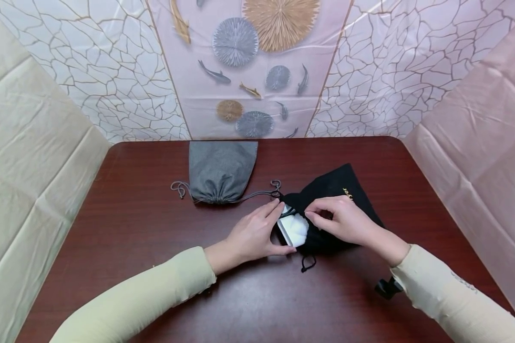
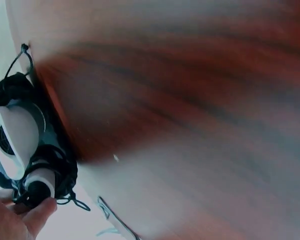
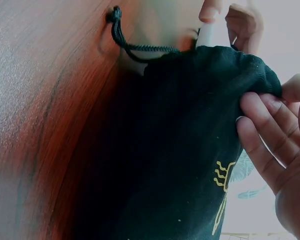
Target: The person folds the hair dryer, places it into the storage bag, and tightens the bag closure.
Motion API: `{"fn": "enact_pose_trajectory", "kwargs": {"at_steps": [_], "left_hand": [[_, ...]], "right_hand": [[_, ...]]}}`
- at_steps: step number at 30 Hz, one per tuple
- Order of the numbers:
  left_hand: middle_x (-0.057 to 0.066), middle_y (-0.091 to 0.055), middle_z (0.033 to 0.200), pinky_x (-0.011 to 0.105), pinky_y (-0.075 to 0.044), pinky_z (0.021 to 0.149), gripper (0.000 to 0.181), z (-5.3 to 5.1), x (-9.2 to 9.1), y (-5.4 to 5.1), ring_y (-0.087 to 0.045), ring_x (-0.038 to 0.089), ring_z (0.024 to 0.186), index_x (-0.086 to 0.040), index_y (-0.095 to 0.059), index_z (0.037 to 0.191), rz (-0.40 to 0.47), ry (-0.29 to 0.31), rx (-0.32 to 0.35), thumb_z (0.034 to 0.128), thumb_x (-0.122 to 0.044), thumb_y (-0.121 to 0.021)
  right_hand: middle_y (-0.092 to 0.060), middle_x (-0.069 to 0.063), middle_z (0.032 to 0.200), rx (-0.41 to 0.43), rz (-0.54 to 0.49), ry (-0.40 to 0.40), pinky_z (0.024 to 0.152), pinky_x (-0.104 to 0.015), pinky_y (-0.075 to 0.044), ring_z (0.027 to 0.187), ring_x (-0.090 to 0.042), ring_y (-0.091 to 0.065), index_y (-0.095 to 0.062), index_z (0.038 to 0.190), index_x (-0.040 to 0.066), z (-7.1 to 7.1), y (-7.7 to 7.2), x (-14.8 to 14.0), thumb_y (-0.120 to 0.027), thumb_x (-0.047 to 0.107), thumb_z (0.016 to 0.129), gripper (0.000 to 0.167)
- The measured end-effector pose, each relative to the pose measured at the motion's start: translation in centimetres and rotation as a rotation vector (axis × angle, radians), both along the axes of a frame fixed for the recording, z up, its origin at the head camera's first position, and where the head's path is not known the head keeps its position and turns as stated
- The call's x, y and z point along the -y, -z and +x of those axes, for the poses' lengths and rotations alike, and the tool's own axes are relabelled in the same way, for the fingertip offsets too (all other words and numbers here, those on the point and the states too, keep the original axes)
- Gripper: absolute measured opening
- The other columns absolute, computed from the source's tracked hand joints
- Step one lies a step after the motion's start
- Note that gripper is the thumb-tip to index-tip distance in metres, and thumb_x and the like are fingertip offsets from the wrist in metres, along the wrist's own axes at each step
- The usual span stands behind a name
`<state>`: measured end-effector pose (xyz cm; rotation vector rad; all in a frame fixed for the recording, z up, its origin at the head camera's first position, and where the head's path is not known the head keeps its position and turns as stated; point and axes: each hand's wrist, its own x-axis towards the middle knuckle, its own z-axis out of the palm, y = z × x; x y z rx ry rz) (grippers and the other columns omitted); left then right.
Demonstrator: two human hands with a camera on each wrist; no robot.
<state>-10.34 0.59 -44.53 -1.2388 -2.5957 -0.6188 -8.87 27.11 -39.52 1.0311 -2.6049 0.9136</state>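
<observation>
A black drawstring bag (image 1: 326, 188) with gold lettering lies right of the table's middle, its mouth facing left. From that mouth sticks a white hair dryer (image 1: 294, 229), as it looks; the left wrist view shows its dark grille and a white cylindrical part (image 2: 41, 179) with a black end. My left hand (image 1: 255, 233) grips the dryer's exposed end between thumb and fingers. My right hand (image 1: 345, 220) pinches the fabric at the bag's rim, as the right wrist view shows. The rest of the dryer is hidden inside the bag.
A grey drawstring bag (image 1: 223, 166) lies at the table's back edge, its cords spread to both sides. One cord reaches close to the black bag. A black cord loop (image 1: 308, 263) lies in front of the black bag. Patterned cloth (image 1: 133, 71) hangs behind the table.
</observation>
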Motion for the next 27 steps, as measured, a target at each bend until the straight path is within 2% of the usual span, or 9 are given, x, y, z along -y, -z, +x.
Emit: {"fn": "enact_pose_trajectory", "kwargs": {"at_steps": [4,7,10,14,17,20,27], "left_hand": [[0.024,-0.056,0.154,0.041,-0.056,0.107,0.106,0.3,-0.7,0.1,-0.058,0.033,0.141,0.005,-0.054,0.152,0.023,-0.013,-0.002,0.079,-0.064,-0.088],[0.024,-0.055,0.155,0.041,-0.056,0.107,0.106,0.5,-0.9,0.2,-0.056,0.033,0.143,0.006,-0.053,0.152,0.016,-0.004,-0.032,0.0794,-0.064,-0.088],[0.025,-0.055,0.155,0.038,-0.054,0.11,0.106,0.5,-0.8,0.3,-0.054,0.033,0.145,0.006,-0.052,0.152,-0.018,0.03,-0.132,0.0803,-0.064,-0.086],[0.028,-0.056,0.152,0.036,-0.045,0.118,0.104,0.3,-0.7,0.4,-0.053,0.036,0.145,0.01,-0.051,0.151,-0.039,0.105,-0.323,0.0822,-0.061,-0.085],[0.03,-0.055,0.152,0.037,-0.041,0.122,0.104,0.1,-0.6,0.6,-0.053,0.038,0.146,0.013,-0.048,0.151,-0.016,0.151,-0.393,0.0833,-0.057,-0.085],[0.032,-0.051,0.154,0.037,-0.04,0.122,0.107,-0.1,-0.6,0.7,-0.049,0.039,0.148,0.014,-0.044,0.153,0.018,0.164,-0.357,0.0832,-0.054,-0.087],[0.029,-0.035,0.167,0.04,-0.04,0.123,0.116,-0.5,-0.9,1.2,-0.037,0.035,0.157,0.01,-0.031,0.162,0.051,0.123,-0.083,0.0822,-0.046,-0.093]], "right_hand": [[-0.07,0.016,0.085,0.007,-0.012,-0.001,0.061,-0.023,-0.053,0.071,0.002,-0.057,-0.078,0.098,0.017,0.0,0.0,-0.1,-0.076,-0.002,0.093,0.02],[-0.071,0.015,0.085,0.012,-0.007,0.013,0.061,-0.023,-0.054,0.071,0.002,-0.057,-0.079,0.099,0.016,0.0,0.0,-0.3,-0.076,-0.002,0.094,0.019],[-0.071,0.015,0.085,0.021,-0.003,0.026,0.061,-0.024,-0.054,0.07,0.002,-0.058,-0.079,0.1,0.015,-0.1,-0.1,-0.4,-0.076,-0.001,0.094,0.017],[-0.072,0.014,0.086,0.015,-0.007,0.028,0.062,-0.024,-0.054,0.071,0.002,-0.058,-0.079,0.102,0.014,-0.1,-0.2,-0.5,-0.077,-0.001,0.094,0.017],[-0.072,0.014,0.087,-0.001,-0.019,0.025,0.061,-0.024,-0.054,0.071,0.002,-0.058,-0.079,0.102,0.014,0.0,-0.3,-0.5,-0.077,-0.001,0.093,0.018],[-0.072,0.014,0.086,-0.007,-0.03,0.02,0.061,-0.023,-0.053,0.071,0.002,-0.058,-0.079,0.101,0.015,0.1,-0.3,-0.4,-0.077,-0.002,0.093,0.019],[-0.071,0.014,0.085,-0.008,-0.041,-0.018,0.063,-0.018,-0.051,0.072,0.002,-0.057,-0.078,0.099,0.015,0.1,0.0,-0.2,-0.075,-0.004,0.092,0.02]]}}
